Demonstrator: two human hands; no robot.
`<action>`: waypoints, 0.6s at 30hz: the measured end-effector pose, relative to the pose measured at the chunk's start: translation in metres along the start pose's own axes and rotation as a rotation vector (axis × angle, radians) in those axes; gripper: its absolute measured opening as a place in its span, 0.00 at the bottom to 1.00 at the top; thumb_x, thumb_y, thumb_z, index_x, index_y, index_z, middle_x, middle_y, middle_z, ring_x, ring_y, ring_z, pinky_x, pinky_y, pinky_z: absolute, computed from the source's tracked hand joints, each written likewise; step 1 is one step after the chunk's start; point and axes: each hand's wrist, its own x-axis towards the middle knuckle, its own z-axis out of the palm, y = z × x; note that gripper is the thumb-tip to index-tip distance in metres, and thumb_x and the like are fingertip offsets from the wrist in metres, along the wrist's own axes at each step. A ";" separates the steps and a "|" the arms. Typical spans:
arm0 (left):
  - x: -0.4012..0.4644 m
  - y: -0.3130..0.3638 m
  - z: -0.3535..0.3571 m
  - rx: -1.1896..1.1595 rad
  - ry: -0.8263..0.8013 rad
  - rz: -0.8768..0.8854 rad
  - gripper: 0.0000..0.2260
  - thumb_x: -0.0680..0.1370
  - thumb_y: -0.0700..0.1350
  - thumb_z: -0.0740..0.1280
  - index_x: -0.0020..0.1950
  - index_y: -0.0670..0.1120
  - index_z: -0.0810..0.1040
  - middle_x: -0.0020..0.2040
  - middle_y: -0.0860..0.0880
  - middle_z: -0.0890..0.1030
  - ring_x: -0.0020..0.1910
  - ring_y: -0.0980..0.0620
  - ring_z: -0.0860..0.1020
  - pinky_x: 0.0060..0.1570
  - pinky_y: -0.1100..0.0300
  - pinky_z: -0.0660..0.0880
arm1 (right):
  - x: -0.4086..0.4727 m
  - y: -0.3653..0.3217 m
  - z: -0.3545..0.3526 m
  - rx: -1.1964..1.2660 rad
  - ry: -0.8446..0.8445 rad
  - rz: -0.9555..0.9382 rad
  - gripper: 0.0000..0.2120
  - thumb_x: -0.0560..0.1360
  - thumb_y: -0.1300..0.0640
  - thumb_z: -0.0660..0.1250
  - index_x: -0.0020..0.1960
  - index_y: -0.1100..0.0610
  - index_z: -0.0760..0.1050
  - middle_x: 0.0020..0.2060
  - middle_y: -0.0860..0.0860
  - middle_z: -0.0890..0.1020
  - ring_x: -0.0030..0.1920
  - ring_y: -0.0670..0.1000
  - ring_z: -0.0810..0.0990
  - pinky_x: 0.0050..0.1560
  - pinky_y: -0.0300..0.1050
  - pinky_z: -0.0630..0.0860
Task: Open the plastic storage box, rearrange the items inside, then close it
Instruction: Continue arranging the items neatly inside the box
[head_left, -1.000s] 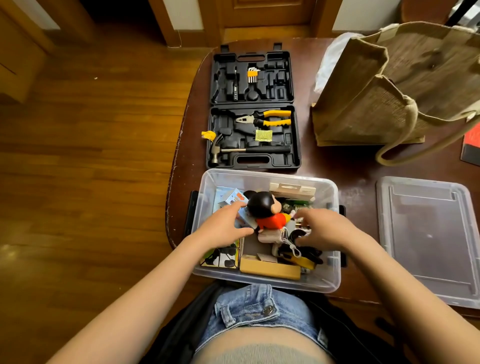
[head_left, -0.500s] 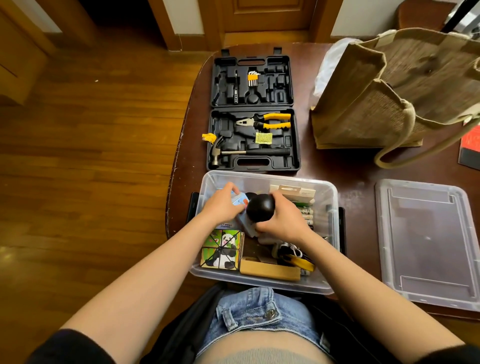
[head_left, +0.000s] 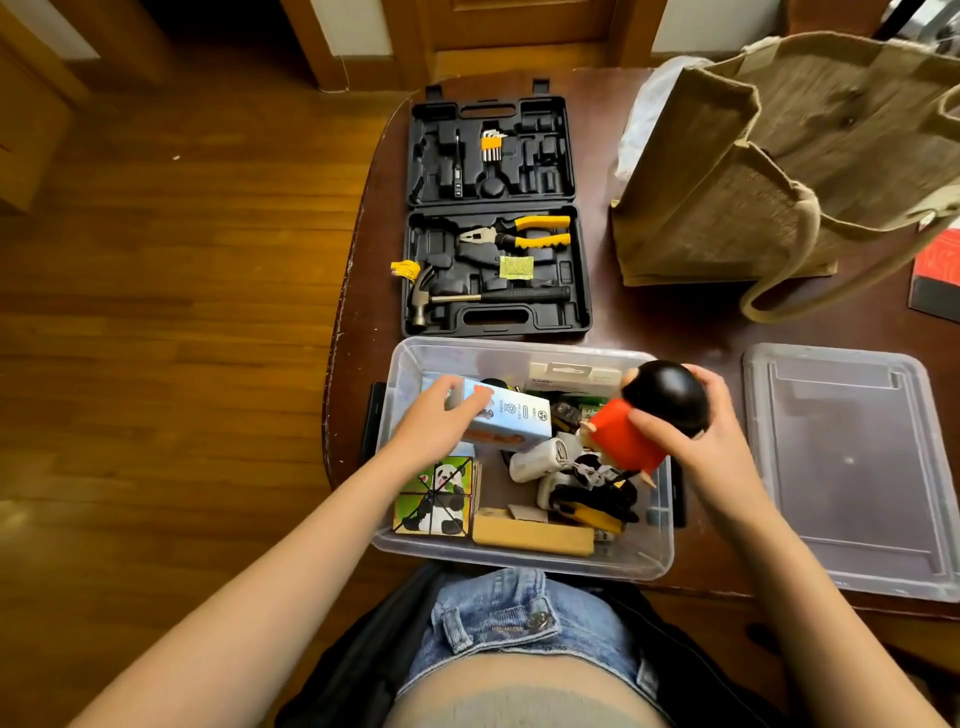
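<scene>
Storage box (head_left: 410, 540): clear plastic tub at the near table edge, directly in front of you, lid off. Thin walls will likely flex; take it by the rim or the dark side latches.

Lid (head_left: 852, 467): clear, flat on the table to the right of the box, just apart from it. Light and probably bendy; lift it by two edges when you close up.

Blue carton (head_left: 511, 421): your left hand (head_left: 436, 431) rests on its left end, fingers curled over the top, inside the box's far-left part. Cardboard, light, crushable; hold the flat faces.

Doll (head_left: 649, 421): black round head, red body, gripped in your right hand (head_left: 701, 441) above the box's right side, tilted. The smooth head looks slippery; the body is the safer hold.

Panda puzzle (head_left: 436, 499), wooden block (head_left: 530, 535), cables and small packs: loose in the box; the cables may snag.

Table (head_left: 649, 322): dark wood, rounded corner. It also carries an open black tool case (head_left: 493, 218) and a jute bag (head_left: 769, 166).

Room: wooden floor on the left, door frame beyond.
</scene>
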 end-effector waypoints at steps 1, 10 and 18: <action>-0.002 0.002 0.005 -0.011 -0.026 -0.002 0.14 0.79 0.58 0.61 0.57 0.51 0.71 0.55 0.47 0.76 0.50 0.49 0.77 0.44 0.51 0.78 | -0.001 0.000 0.000 0.024 0.022 -0.010 0.26 0.62 0.49 0.77 0.54 0.37 0.68 0.51 0.38 0.75 0.51 0.35 0.77 0.46 0.36 0.73; 0.008 0.034 0.070 -0.029 -0.152 0.028 0.17 0.82 0.50 0.56 0.65 0.41 0.72 0.60 0.35 0.71 0.52 0.40 0.75 0.39 0.56 0.79 | 0.003 -0.016 0.014 0.312 -0.090 0.041 0.15 0.69 0.46 0.65 0.56 0.45 0.78 0.51 0.46 0.82 0.50 0.45 0.81 0.43 0.38 0.78; -0.004 0.036 0.029 -0.319 0.023 0.104 0.11 0.83 0.45 0.55 0.57 0.44 0.75 0.58 0.43 0.75 0.53 0.45 0.77 0.55 0.52 0.74 | 0.008 -0.016 0.033 0.173 -0.016 0.145 0.14 0.70 0.47 0.69 0.52 0.42 0.70 0.48 0.51 0.77 0.36 0.48 0.82 0.27 0.39 0.75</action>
